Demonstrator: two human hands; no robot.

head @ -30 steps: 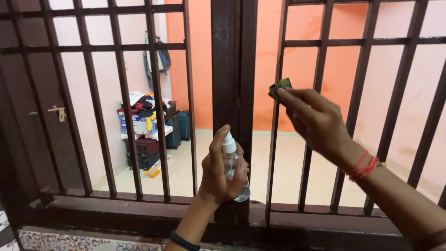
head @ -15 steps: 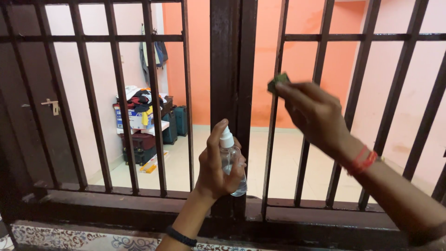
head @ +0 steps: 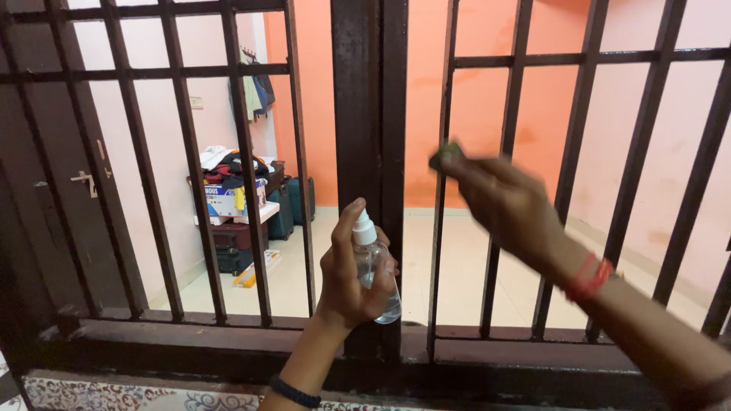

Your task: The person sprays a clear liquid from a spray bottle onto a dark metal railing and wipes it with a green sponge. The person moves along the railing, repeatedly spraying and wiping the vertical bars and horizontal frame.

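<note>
While the left hand (head: 352, 285) stands upright in front of the thick centre post (head: 369, 152) of a dark brown barred grille (head: 190, 70), its fingers are wrapped round a small clear spray bottle (head: 371, 268), and the forefinger is raised just beside the white nozzle at the top. The bottle is held vertical, low in the view, just above the grille's bottom rail (head: 228, 346). A dark band sits on that wrist.

The right hand (head: 506, 207) is stretched out to the first thin bar (head: 439, 183) right of the post. Its fingertips pinch a small green pad (head: 445, 152) and press it against that bar, at about mid height. The hand and pad are blurred, so the pad's exact shape cannot be told. Red thread bands (head: 588, 278) circle the right wrist.

Beyond the bars lies a room with an orange back wall (head: 472, 114) and pale pink side walls. At the left stand stacked suitcases (head: 236, 247) with a cardboard box and a heap of clothes (head: 232, 164) on top. Garments hang on the wall above them. A patterned strip runs along the lower edge, under the rail.
</note>
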